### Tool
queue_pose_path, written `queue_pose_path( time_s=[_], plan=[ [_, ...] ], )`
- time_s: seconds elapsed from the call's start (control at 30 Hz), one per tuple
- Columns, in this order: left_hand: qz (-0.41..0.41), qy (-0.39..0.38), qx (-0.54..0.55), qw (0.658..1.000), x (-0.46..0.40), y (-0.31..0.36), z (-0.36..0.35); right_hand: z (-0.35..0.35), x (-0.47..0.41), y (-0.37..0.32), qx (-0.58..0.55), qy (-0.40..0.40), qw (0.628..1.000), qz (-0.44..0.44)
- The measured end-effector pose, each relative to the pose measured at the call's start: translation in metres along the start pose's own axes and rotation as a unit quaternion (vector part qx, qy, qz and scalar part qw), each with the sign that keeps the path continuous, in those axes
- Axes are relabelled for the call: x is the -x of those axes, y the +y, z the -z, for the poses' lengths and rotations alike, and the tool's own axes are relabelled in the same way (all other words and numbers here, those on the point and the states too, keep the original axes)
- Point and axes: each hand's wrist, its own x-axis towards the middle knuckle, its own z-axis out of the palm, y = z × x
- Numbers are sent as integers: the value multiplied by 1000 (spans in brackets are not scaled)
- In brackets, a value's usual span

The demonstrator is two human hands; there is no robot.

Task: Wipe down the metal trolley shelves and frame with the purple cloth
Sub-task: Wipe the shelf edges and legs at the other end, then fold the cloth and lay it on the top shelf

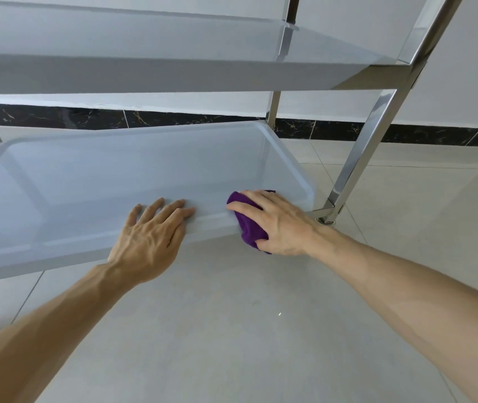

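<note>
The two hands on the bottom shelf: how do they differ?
The right hand presses the bunched purple cloth against the bottom shelf near its front right corner; the left hand holds nothing. The left hand's fingers lie flat and spread; the right hand's curl over the cloth. Both rest on the front rim.

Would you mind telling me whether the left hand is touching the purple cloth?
Apart. The head view shows bare shelf rim between the left hand and the purple cloth.
</note>
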Motion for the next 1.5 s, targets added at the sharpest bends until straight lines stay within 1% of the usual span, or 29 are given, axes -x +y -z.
queue_pose_path(
  time_s=[0.07,0.17,0.27,0.33,0.47,0.57,0.63,0.7,0.77,0.8,0.83,0.9,1.0,1.07,1.13,1.17,1.27,1.37,1.43,1.5],
  plan=[
    [-8,-8,4,1000,0,-1,2,1,15,19,-1,1,1000,-20],
    [-12,-14,17,1000,1,-1,3,5,42,52,-6,11,996,-89],
    [-13,-21,36,999,1,-3,4,12,51,66,-29,-18,989,-146],
    [-20,-21,54,998,1,-4,9,17,46,58,-55,-22,985,-161],
    [-45,8,118,992,16,-2,26,34,33,16,-169,26,971,-167],
    [-74,7,156,985,37,5,37,54,22,-24,-295,75,939,-160],
    [-55,-14,237,970,48,13,48,68,13,-52,-369,83,914,-149],
    [-27,-30,339,940,54,19,66,82,5,-79,-424,94,891,-131],
    [7,-19,422,906,60,22,87,97,0,-103,-467,109,870,-113],
    [25,0,436,900,64,22,98,104,-1,-113,-480,111,864,-104],
    [39,20,425,904,69,21,110,111,0,-122,-487,109,861,-93],
    [45,51,377,924,82,19,134,126,6,-137,-485,95,867,-67],
    [-11,109,340,934,103,18,178,159,19,-155,-486,85,869,-27],
    [-49,144,326,933,109,21,216,192,22,-168,-469,117,875,3],
    [-67,177,322,928,106,24,260,235,18,-178,-420,196,885,32],
    [-73,195,321,924,102,27,283,260,15,-182,-395,243,885,48],
    [-100,272,321,901,83,32,352,336,3,-189,-339,359,866,82],
    [-119,322,327,880,62,37,414,404,-12,-188,-310,399,857,99],
    [-115,341,345,867,43,38,449,445,-27,-184,-298,407,858,96],
    [-93,343,374,856,19,33,478,480,-50,-179,-317,397,857,83]
  ],
)
